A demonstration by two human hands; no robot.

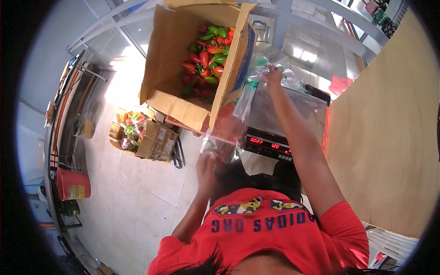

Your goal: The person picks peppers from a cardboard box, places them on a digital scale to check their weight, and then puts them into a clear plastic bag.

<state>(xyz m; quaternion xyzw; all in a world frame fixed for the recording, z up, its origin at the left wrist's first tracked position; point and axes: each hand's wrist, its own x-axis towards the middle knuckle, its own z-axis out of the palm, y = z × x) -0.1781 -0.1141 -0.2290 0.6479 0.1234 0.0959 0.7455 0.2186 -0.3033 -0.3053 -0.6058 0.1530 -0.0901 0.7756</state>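
Note:
My left hand (206,167) is closed on the edge of a clear plastic bag (211,141), low in front of my body. My right arm stretches across a digital scale (288,110) with a metal plate and red lit digits. Beyond the plate, my right hand (274,76) pinches clear plastic from a loose pile of plastic bags (291,79), some with green parts. Left of the scale, a large open cardboard box (160,68) leans toward me, holding many red and green peppers (205,58). Neither hand touches the peppers.
A smaller cardboard box (158,141) with bagged peppers (133,130) stands on the tiled floor at left. Further left are a red bucket (73,184) and a rack. A wooden panel (389,137) closes off the right side. White metal rails (339,25) run along the back.

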